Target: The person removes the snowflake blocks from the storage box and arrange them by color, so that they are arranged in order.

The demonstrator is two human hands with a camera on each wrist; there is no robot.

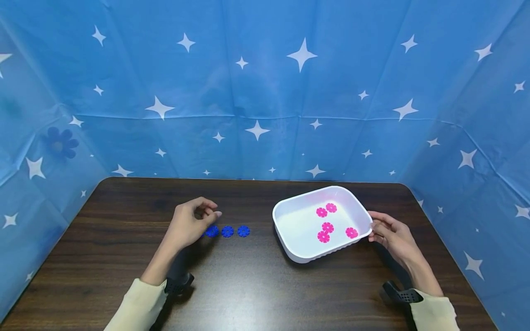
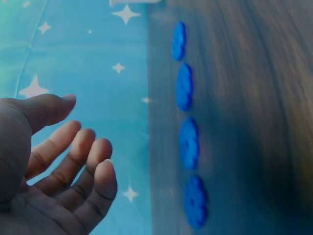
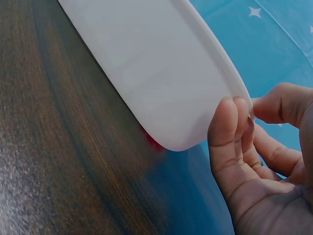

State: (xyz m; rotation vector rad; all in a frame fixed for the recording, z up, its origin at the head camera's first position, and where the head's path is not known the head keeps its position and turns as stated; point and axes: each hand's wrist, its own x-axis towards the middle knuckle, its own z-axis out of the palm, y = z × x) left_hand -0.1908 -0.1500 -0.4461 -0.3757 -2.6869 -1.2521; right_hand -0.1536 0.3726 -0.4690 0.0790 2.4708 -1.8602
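Cream-sleeved left grip (image 1: pixel 190 224) loosely parted near 4 blue discs (image 2: pixel 189 143); right grip (image 1: pixel 394 237) pinches white tray (image 1: pixel 297 230).

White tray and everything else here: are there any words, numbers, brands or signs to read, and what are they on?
There are none to read.
The white tray, blue pieces and pink pieces show no writing.
The blue backdrop has only pictures, like stars.
Any marks on the black wristbands are too small to read.
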